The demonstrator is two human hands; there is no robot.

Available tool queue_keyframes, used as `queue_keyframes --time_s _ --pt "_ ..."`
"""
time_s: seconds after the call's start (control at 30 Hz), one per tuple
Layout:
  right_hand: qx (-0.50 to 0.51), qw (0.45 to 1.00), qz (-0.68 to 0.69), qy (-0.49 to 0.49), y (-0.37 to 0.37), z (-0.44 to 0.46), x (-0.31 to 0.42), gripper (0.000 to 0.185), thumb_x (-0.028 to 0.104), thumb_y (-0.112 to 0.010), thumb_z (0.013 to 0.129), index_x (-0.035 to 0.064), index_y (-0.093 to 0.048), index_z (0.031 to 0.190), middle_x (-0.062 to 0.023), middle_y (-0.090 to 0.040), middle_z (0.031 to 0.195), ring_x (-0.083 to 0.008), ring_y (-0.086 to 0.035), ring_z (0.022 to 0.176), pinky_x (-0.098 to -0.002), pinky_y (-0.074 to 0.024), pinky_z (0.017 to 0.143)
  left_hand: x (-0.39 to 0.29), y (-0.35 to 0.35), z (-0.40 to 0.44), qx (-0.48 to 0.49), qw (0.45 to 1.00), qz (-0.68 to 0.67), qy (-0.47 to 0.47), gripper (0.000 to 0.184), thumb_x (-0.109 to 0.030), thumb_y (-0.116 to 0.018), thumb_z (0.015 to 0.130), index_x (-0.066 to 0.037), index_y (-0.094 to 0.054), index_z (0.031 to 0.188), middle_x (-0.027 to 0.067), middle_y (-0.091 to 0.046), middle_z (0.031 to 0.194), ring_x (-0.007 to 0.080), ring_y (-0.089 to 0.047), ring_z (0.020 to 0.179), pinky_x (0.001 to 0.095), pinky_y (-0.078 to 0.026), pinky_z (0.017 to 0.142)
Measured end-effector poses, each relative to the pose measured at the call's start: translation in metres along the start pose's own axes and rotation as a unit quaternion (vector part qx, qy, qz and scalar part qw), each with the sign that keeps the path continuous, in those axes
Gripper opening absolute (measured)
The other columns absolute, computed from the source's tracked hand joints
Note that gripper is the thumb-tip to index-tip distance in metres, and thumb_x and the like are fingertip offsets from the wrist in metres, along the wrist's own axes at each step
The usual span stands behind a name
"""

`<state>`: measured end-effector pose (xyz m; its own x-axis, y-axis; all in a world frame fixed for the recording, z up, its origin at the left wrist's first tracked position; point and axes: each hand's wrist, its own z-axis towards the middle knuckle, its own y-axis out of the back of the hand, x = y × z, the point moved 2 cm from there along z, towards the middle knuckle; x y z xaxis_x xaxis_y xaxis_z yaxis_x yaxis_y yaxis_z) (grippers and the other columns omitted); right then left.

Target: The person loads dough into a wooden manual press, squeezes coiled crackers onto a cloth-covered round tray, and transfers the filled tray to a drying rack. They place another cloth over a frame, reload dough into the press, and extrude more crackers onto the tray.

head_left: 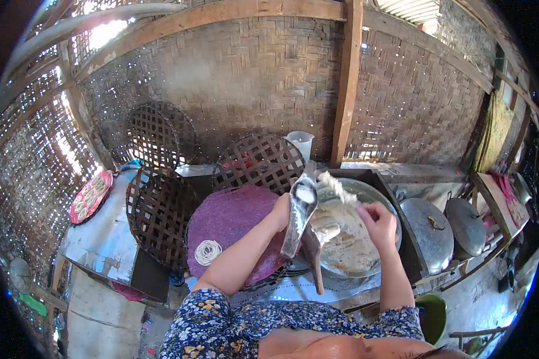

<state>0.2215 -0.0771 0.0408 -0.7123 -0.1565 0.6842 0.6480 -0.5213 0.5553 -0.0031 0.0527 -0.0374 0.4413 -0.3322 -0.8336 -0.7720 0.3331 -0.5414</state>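
My left hand [281, 212] grips a worn wooden press [294, 230], held tilted over the basin's left edge. White material sits in the round hollow of the press. Beside it a second wooden arm [312, 260] slants downward; how the two join is hidden. My right hand [379, 225] is over the large metal basin [391, 206], thumb and fingers pinched on a stringy piece of whitish dough [338, 186], blurred by motion. More pale dough [350, 233] lies in the basin. Left of the press, a coil of white dough strands [208, 252] rests on a round purple mat [239, 218].
Dark openwork woven trays [161, 218] lean at the left and back. A translucent pitcher [301, 143] stands behind. Lidded metal pots [428, 230] are at right. A pink tray [91, 196] with several coils sits on a left table [105, 245]. A green bucket [432, 317] is below.
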Motion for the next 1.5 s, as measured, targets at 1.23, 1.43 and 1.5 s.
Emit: queue_keyframes --time_s 1.23,1.43,1.5 --pt "0.104 0.955 0.279 0.019 -0.054 -0.067 -0.06 0.02 0.014 -0.073 0.069 -0.0002 -0.064 0.08 -0.0074 -0.064 0.074 -0.0106 -0.058 0.064 -0.0246 -0.0467 0.059 -0.072 0.01 -0.046 0.228 0.915 -0.159 -0.294 0.027 -0.027 -0.064 0.064 -0.013 -0.054 0.085 0.0046 -0.045 0.088 0.0214 -0.051 0.08 0.0392 -0.045 0.078" --pt "0.101 0.951 0.287 -0.057 -0.054 -0.065 -0.077 0.022 0.017 -0.072 0.071 -0.0005 -0.064 0.081 -0.0067 -0.064 0.073 -0.0089 -0.056 0.065 -0.0243 -0.046 0.061 -0.094 -0.019 -0.059 0.153 0.899 0.035 -0.408 0.029 -0.016 -0.067 0.059 -0.009 -0.055 0.083 0.0046 -0.047 0.086 0.0225 -0.053 0.08 0.0396 -0.047 0.075" --pt "0.11 0.935 0.324 -0.088 -0.052 -0.062 -0.072 0.023 0.019 -0.072 0.071 -0.0005 -0.064 0.081 -0.0064 -0.064 0.073 -0.0085 -0.056 0.065 -0.0242 -0.0459 0.062 -0.096 -0.04 -0.07 0.127 0.898 0.1 -0.409 0.044 -0.006 -0.073 0.054 -0.008 -0.051 0.092 0.0028 -0.048 0.085 0.0192 -0.053 0.079 0.0364 -0.047 0.075"
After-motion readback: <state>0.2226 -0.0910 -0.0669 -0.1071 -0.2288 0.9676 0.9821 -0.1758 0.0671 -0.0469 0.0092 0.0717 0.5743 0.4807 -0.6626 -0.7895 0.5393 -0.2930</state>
